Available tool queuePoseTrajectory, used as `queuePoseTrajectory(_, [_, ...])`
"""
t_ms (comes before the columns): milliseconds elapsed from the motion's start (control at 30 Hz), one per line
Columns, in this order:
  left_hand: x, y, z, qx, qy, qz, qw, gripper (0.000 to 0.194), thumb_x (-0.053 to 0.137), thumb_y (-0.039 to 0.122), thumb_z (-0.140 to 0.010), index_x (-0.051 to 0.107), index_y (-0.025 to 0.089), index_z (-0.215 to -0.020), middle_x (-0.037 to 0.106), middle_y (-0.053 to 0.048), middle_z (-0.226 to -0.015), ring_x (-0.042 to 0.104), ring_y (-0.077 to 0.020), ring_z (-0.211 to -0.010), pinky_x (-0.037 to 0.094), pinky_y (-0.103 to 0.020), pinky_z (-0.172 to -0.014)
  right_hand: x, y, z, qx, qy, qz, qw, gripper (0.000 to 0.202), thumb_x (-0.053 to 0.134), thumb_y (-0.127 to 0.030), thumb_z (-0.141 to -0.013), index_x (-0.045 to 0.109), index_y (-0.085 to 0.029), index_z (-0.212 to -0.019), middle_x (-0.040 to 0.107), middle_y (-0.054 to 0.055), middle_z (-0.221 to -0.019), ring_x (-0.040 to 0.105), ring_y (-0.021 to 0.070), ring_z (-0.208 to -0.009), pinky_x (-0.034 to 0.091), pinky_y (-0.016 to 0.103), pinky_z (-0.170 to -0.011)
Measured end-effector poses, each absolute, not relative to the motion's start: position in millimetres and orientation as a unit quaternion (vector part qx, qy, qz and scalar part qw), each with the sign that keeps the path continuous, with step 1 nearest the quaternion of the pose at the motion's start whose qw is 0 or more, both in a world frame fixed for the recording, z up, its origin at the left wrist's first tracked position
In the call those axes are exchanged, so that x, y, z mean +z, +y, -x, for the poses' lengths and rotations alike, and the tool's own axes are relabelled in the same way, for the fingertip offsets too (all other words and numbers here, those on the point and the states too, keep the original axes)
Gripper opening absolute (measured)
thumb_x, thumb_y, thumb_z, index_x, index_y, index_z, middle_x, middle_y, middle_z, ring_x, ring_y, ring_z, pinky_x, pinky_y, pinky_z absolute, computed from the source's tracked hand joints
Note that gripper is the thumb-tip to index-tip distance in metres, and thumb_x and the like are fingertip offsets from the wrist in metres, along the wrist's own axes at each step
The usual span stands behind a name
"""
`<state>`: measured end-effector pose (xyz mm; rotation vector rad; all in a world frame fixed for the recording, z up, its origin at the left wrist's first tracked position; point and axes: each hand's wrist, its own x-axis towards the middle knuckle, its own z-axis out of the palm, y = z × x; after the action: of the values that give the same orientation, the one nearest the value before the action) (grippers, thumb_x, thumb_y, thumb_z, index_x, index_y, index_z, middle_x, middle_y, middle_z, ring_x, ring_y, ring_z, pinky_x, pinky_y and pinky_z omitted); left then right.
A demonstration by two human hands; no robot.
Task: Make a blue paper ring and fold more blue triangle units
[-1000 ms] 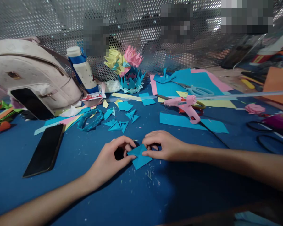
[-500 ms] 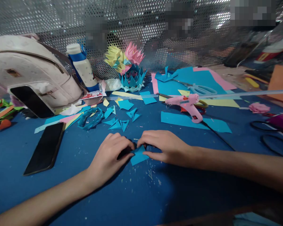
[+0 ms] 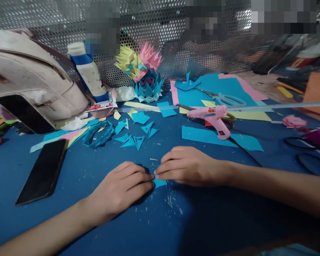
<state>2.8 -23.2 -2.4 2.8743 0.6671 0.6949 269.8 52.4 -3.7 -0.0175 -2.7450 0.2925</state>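
Observation:
A small piece of blue paper (image 3: 160,182) lies on the blue table, mostly covered by my fingers. My left hand (image 3: 125,185) has its fingers pressed together on the paper's left edge. From the other side, my right hand (image 3: 189,166) presses its closed fingertips onto the paper's top part. The fingertips of both hands nearly meet there. Just beyond my hands are several folded blue paper triangles (image 3: 132,141) and a crumpled blue paper ring (image 3: 98,134).
A pink glue gun (image 3: 214,119) with a black cord rests on a blue paper strip (image 3: 245,140). Behind it are scissors (image 3: 226,99) and coloured sheets. At left lie a phone (image 3: 44,170), a bottle (image 3: 88,73) and a backpack (image 3: 37,67). Folded paper flowers (image 3: 149,58) stand at the back.
The fingers of both hands have flattened down onto the blue paper, which now looks smaller and more covered. The view has shifted slightly, moving the left-side objects further left.

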Motion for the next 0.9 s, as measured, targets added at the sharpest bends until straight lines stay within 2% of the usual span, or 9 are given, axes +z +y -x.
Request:
queuePoseTrajectory(233, [-3.5, -21.8, -4.7, 0.254, 0.206, -0.942, 0.070, 0.039, 0.028, 0.015, -0.109, 0.066, 0.008, -0.114, 0.073, -0.013, -0.109, 0.065, -0.0201, -0.103, 0.052, -0.035, -0.091, -4.8, 51.9, -268.9, 0.103, -0.972, 0.012, 0.210, 0.023, 0.050, -0.027, -0.103, 0.064, -0.018, -0.118, 0.073, 0.004, -0.117, 0.063, 0.0157, -0.107, 0.044, 0.032, -0.078])
queuePoseTrajectory(600, [-4.6, -23.9, -4.8, 0.241, 0.197, -0.949, 0.052, 0.036, 0.030, 0.013, -0.108, 0.066, 0.007, -0.114, 0.073, -0.012, -0.108, 0.065, -0.0204, -0.104, 0.052, -0.034, -0.092, -4.2, 52.0, -268.6, 0.113, -0.971, 0.026, 0.207, 0.023, 0.050, -0.030, -0.104, 0.065, -0.019, -0.117, 0.074, 0.004, -0.113, 0.065, 0.0155, -0.105, 0.044, 0.031, -0.077])
queuePoseTrajectory(733, [-5.9, -25.6, -5.0, 0.245, 0.232, -0.940, 0.050, 0.037, 0.028, 0.016, -0.109, 0.064, 0.010, -0.118, 0.072, -0.012, -0.111, 0.065, -0.0196, -0.099, 0.052, -0.034, -0.087, -5.6, 51.5, -268.1, 0.100, -0.970, 0.020, 0.218, 0.025, 0.055, -0.036, -0.101, 0.065, -0.018, -0.115, 0.073, 0.003, -0.115, 0.064, 0.0164, -0.103, 0.042, 0.032, -0.074])
queuePoseTrajectory(900, [-5.6, -30.6, -10.1, 0.265, 0.257, -0.929, 0.038, 0.038, 0.026, 0.015, -0.109, 0.062, 0.008, -0.120, 0.071, -0.014, -0.110, 0.064, -0.0206, -0.100, 0.051, -0.035, -0.084, -6.2, 48.0, -267.3, 0.074, -0.971, 0.029, 0.226, 0.022, 0.055, -0.034, -0.102, 0.065, -0.018, -0.113, 0.074, 0.002, -0.113, 0.065, 0.0152, -0.100, 0.043, 0.032, -0.073])
